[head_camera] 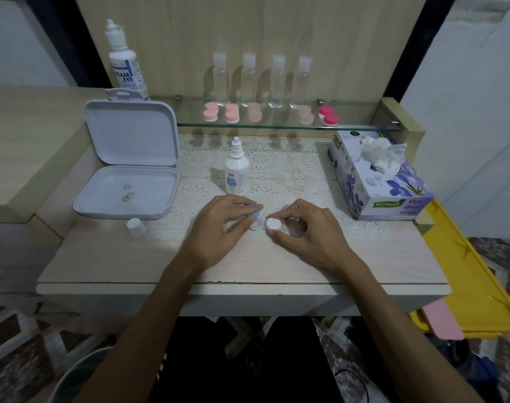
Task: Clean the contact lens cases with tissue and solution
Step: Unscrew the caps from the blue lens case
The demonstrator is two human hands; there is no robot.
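Note:
A white contact lens case lies on the lace mat at the table's middle. My left hand pinches its blue cap from above. My right hand holds the white cap between thumb and fingers, just right of the case. A small solution bottle stands uncapped behind my hands; its white cap lies at the left. A tissue box with a tissue sticking out sits at the right.
An open grey box holding small rings lies at the left. A large solution bottle stands behind it. On the glass shelf sit several pink lens cases and clear bottles. A yellow tray is at the right edge.

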